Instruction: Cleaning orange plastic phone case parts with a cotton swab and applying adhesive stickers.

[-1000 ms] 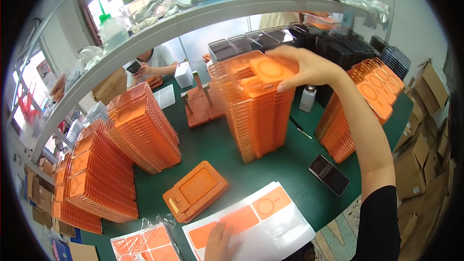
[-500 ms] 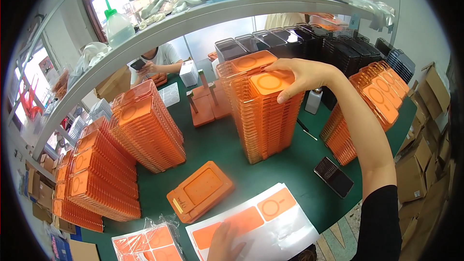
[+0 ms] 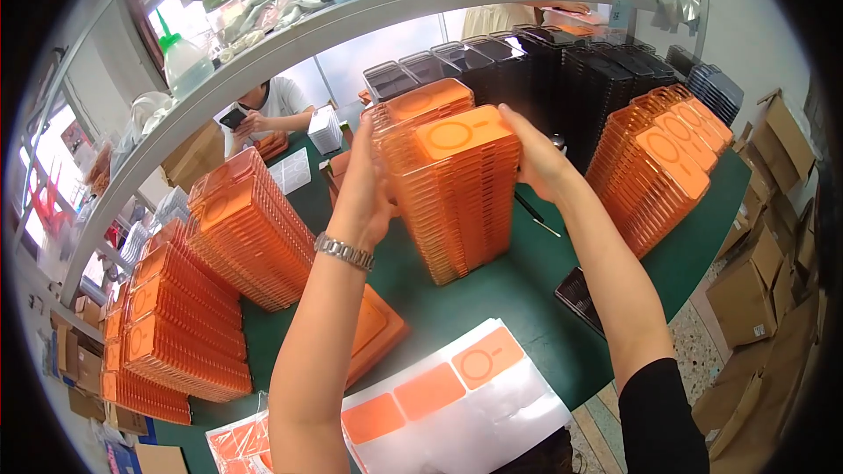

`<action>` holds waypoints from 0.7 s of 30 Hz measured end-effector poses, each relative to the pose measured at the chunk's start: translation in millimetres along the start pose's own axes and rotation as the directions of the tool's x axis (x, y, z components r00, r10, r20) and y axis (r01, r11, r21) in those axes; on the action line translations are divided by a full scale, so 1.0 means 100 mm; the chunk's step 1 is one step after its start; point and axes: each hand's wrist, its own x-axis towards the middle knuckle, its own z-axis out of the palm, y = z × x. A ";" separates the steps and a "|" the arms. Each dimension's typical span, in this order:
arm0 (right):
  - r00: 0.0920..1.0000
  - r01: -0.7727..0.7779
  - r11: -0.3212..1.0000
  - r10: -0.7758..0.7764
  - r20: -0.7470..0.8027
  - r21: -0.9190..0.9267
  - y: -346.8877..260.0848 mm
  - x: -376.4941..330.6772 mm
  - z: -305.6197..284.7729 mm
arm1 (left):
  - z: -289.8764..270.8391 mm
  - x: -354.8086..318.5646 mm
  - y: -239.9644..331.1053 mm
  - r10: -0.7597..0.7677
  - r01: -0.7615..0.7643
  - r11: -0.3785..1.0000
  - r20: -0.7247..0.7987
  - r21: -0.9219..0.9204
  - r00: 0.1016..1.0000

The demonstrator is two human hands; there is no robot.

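Note:
A tall stack of orange phone cases with clear edges (image 3: 452, 202) stands on the green table in front of me. A ring and a short bar mark the orange face on top. My left hand (image 3: 373, 184), with a metal watch on its wrist, presses against the stack's left side. Opposite it, my right hand (image 3: 536, 154) grips the right side, thumb by the top corner. The fingers of both hands are partly hidden behind the cases. Nearest me lies a white sheet with orange rounded stickers (image 3: 430, 399). An orange fixture block (image 3: 378, 333) is partly covered by my left forearm.
More orange stacks stand at the left (image 3: 250, 237) and right (image 3: 654, 167). Black cases (image 3: 606, 79) line the back under a grey shelf (image 3: 369, 17). A dark case (image 3: 580, 298) lies by my right forearm. Beyond the table, a person holds a phone (image 3: 234, 117).
My left hand has risen from the sticker sheet to the stack's left side. My right hand has shifted from the top of the stack to its right side. The view has shifted slightly.

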 end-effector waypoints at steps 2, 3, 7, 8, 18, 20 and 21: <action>0.995 0.015 0.998 -0.022 0.102 0.068 0.02 0.02 0.02 | 0.01 0.07 -0.08 0.042 -0.039 0.997 0.051 -0.062 0.998; 0.993 0.020 0.998 -0.027 0.114 0.059 -0.01 -0.01 0.03 | 0.03 0.11 -0.15 0.082 -0.068 0.989 0.103 -0.134 0.991; 0.991 0.046 0.997 -0.052 0.122 0.056 0.00 0.01 0.03 | -0.05 0.16 -0.19 0.065 -0.060 0.991 0.041 -0.117 0.997; 0.987 0.040 0.998 -0.045 0.152 0.039 0.01 0.03 0.03 | -0.05 0.15 -0.19 0.064 -0.059 0.992 0.039 -0.112 0.997; 0.981 -0.074 0.984 0.101 -0.166 0.161 1.16 -0.05 -0.42 | -0.25 0.04 -1.11 -0.158 0.140 0.985 -0.195 -0.105 0.968; 0.968 -0.172 0.948 0.213 -0.135 0.267 1.67 -0.05 -0.27 | -0.47 0.07 -1.55 -0.239 0.213 0.968 -0.232 -0.134 0.943; 0.988 -0.102 0.961 0.128 -0.087 0.259 1.98 0.00 -0.26 | -0.56 0.12 -1.82 -0.205 0.183 0.972 -0.149 -0.149 0.967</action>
